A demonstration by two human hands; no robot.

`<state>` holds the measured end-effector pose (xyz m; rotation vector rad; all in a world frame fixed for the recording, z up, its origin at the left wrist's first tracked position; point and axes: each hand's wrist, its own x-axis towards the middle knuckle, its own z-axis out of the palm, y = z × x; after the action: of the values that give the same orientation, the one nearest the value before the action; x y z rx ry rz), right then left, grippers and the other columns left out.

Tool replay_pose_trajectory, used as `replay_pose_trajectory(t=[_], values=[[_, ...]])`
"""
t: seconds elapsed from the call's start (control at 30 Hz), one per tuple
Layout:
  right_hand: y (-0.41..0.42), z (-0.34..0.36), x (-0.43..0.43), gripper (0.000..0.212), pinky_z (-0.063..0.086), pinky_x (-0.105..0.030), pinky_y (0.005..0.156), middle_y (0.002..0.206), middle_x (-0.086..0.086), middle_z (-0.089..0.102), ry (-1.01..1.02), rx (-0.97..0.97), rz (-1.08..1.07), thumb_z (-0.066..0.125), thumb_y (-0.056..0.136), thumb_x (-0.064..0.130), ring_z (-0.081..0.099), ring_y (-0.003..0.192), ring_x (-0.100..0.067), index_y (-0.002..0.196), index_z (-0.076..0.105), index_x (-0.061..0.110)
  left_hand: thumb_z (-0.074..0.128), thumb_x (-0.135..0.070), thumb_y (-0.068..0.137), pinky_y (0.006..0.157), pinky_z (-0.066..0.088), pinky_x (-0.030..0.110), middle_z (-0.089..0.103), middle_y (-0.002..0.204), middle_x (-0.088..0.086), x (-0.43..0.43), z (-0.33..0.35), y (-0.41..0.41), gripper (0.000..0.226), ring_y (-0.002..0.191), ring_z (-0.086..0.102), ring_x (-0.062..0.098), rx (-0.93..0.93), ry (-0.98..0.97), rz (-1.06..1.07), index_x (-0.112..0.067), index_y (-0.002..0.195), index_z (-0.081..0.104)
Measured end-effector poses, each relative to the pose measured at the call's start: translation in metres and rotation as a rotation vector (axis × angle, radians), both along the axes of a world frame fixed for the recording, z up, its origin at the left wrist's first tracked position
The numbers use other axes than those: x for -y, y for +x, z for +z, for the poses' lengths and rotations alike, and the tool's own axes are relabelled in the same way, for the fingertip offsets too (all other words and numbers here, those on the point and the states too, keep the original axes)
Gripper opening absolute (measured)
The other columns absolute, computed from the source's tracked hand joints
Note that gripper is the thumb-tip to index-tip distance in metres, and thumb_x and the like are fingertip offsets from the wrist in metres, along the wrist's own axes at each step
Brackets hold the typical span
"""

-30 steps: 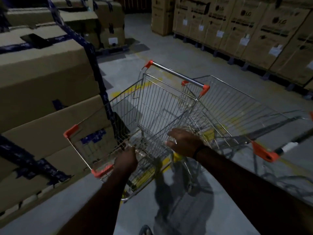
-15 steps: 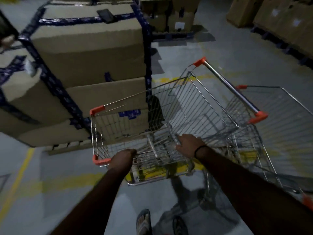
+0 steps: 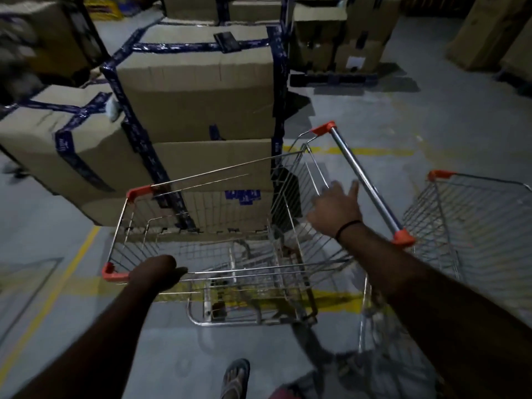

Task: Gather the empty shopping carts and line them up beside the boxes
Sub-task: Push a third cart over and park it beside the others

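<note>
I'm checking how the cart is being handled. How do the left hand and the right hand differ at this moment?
The left hand is closed on the near rim of the cart, beside an orange corner; the right hand is open with fingers spread, over the basket and short of the handle bar. The left hand lies in shadow; the right hand is better lit and wears a dark wristband. Both reach over the same empty cart.
</note>
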<state>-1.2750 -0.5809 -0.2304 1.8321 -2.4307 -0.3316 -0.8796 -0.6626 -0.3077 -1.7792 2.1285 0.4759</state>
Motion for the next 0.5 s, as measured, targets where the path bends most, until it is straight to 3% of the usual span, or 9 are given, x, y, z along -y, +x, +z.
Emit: replay_pose_trajectory(t=[0.1, 0.17, 0.23, 0.3, 0.4, 0.5], values=[[-0.036, 0.006, -0.005, 0.048, 0.002, -0.077, 0.108, 0.161, -0.014, 0.023, -0.08, -0.029, -0.194, 0.051, 0.091, 0.04, 0.011, 0.149, -0.04, 0.135, 0.053, 0.023, 0.054, -0.054, 0.098, 0.091, 0.054, 0.038, 0.069, 0.113, 0.007, -0.013, 0.007, -0.023, 0.044, 0.1, 0.064, 0.021, -0.07, -0.077, 0.019, -0.016, 0.116, 0.065], [-0.052, -0.005, -0.012, 0.06, 0.017, -0.076, 0.106, 0.164, -0.018, 0.007, -0.046, 0.148, -0.374, 0.055, 0.09, 0.03, 0.012, 0.147, -0.048, 0.146, 0.036, 0.024, 0.056, -0.052, 0.098, 0.093, 0.054, 0.039, 0.069, 0.121, 0.008, -0.021, 0.013, -0.044, 0.045, 0.104, 0.065, 0.021, -0.154, -0.087, 0.019, -0.016, 0.124, 0.063], [-0.056, -0.016, -0.02, 0.077, 0.039, -0.062, 0.102, 0.159, -0.025, 0.013, -0.02, 0.336, -0.423, 0.056, 0.09, 0.026, 0.039, 0.133, -0.052, 0.155, 0.016, 0.028, 0.057, -0.05, 0.098, 0.095, 0.053, 0.039, 0.067, 0.127, 0.008, -0.026, 0.021, -0.065, 0.045, 0.108, 0.065, 0.022, -0.226, -0.092, 0.015, -0.016, 0.128, 0.063], [-0.056, -0.02, -0.023, 0.077, 0.047, -0.051, 0.095, 0.144, -0.027, 0.033, -0.058, 0.399, -0.368, 0.05, 0.093, 0.021, 0.055, 0.116, -0.048, 0.158, 0.008, 0.024, 0.058, -0.048, 0.098, 0.093, 0.053, 0.038, 0.068, 0.127, 0.008, -0.027, 0.029, -0.082, 0.043, 0.107, 0.065, 0.022, -0.273, -0.104, -0.008, -0.017, 0.127, 0.064], [-0.055, -0.014, -0.018, 0.069, 0.047, -0.048, 0.093, 0.133, -0.027, 0.044, -0.107, 0.42, -0.26, 0.042, 0.097, 0.014, 0.057, 0.113, -0.046, 0.158, 0.009, 0.017, 0.057, -0.046, 0.099, 0.087, 0.055, 0.036, 0.071, 0.118, 0.006, -0.031, 0.038, -0.106, 0.038, 0.092, 0.065, 0.016, -0.331, -0.085, -0.049, -0.017, 0.122, 0.066], [-0.041, -0.011, -0.015, 0.071, 0.047, -0.047, 0.092, 0.133, -0.027, 0.045, -0.079, 0.413, -0.183, 0.043, 0.096, 0.009, 0.057, 0.112, -0.046, 0.158, 0.008, 0.014, 0.057, -0.046, 0.099, 0.088, 0.054, 0.036, 0.071, 0.119, 0.004, -0.032, 0.044, -0.13, 0.037, 0.094, 0.065, 0.016, -0.391, -0.082, -0.074, -0.019, 0.123, 0.066]])
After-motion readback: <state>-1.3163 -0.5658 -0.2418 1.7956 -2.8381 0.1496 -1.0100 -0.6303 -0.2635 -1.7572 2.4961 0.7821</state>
